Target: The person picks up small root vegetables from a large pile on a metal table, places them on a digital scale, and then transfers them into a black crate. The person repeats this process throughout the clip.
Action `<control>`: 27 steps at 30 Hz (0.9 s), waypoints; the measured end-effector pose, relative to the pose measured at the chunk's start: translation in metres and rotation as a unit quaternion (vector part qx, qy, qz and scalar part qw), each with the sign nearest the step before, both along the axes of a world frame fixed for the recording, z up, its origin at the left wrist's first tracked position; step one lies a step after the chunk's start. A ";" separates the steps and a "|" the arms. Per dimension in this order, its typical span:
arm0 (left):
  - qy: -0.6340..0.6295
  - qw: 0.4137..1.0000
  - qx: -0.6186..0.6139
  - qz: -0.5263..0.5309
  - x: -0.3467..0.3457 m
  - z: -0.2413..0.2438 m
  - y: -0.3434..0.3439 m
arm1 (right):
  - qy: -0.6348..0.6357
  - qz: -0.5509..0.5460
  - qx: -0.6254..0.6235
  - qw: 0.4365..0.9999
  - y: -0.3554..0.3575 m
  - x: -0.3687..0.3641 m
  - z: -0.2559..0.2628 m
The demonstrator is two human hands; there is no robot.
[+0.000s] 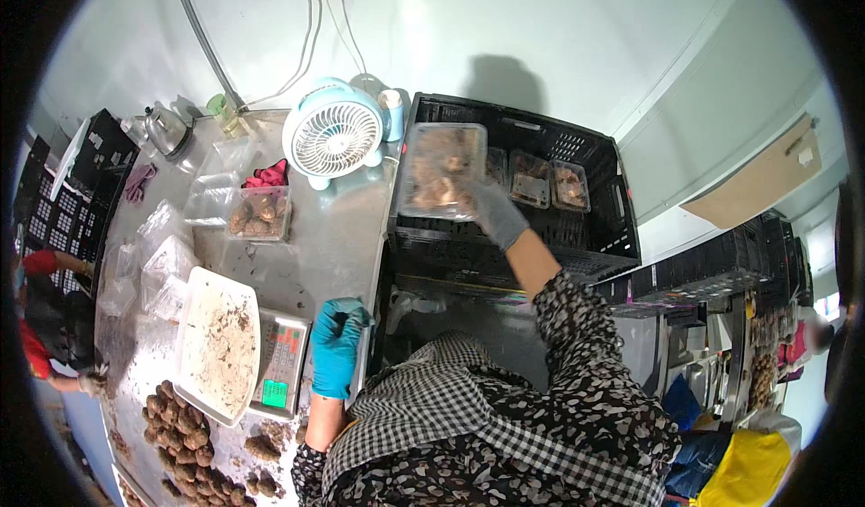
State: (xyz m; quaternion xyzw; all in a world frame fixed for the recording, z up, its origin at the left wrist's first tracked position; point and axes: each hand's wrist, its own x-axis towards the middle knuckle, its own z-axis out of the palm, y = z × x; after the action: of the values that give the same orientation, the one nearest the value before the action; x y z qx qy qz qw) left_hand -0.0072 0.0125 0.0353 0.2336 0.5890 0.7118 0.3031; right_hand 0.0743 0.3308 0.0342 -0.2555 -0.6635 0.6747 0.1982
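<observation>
My right hand [499, 213], in a grey glove, grips the near right edge of a clear plastic box [442, 172] filled with brown tubers that look like small taros. The box is slightly blurred and held over the left part of a black plastic crate [540, 253]. Inside that crate sit several similar boxes, among them one filled box [529, 179] and another filled box [570, 186]. My left hand [336, 346], in a teal glove, is by the metal table's near edge with its fingers curled in and nothing visible in them. Beside it is a digital scale [282, 361] carrying a soiled white tray [219, 345].
Loose tubers [179, 432] lie on the metal table [324, 236]. A blue fan [334, 132], another filled box [259, 215], empty clear boxes [165, 263] and a kettle [165, 132] stand there too. A co-worker's gloved hand [93, 382] is at the far left edge.
</observation>
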 end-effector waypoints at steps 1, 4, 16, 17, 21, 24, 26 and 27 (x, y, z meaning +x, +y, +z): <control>-0.013 1.000 -0.003 0.022 -0.001 -0.001 0.003 | -0.054 -0.043 -0.098 0.993 0.034 0.008 -0.016; -0.052 0.995 -0.005 0.081 -0.020 -0.026 -0.020 | -0.345 0.019 0.019 0.938 0.081 0.011 -0.064; -0.121 0.952 0.012 0.281 -0.006 -0.039 -0.103 | -0.512 0.103 0.302 0.797 0.028 -0.019 -0.072; -0.128 0.945 0.026 0.300 -0.001 -0.041 -0.111 | -0.430 0.044 0.371 0.822 0.021 -0.017 -0.060; -0.170 0.905 0.052 0.388 0.019 -0.042 -0.132 | -0.039 -0.017 0.415 0.909 -0.022 -0.048 -0.032; -0.187 0.864 0.075 0.461 0.031 -0.042 -0.146 | 0.109 0.182 0.440 0.873 -0.115 -0.127 0.005; -0.176 0.847 0.048 0.499 0.035 -0.038 -0.155 | 0.148 0.245 0.450 0.846 -0.165 -0.188 0.016; -0.170 0.839 0.036 0.516 0.038 -0.033 -0.159 | 0.159 0.260 0.463 0.832 -0.184 -0.220 0.020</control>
State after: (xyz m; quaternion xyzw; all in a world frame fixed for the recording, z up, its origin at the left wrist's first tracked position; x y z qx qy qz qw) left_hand 0.0309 -0.1469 0.0027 -0.2176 0.5373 0.8145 -0.0213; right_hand -0.1453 0.1472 0.0546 0.1585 -0.8997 0.3461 0.2134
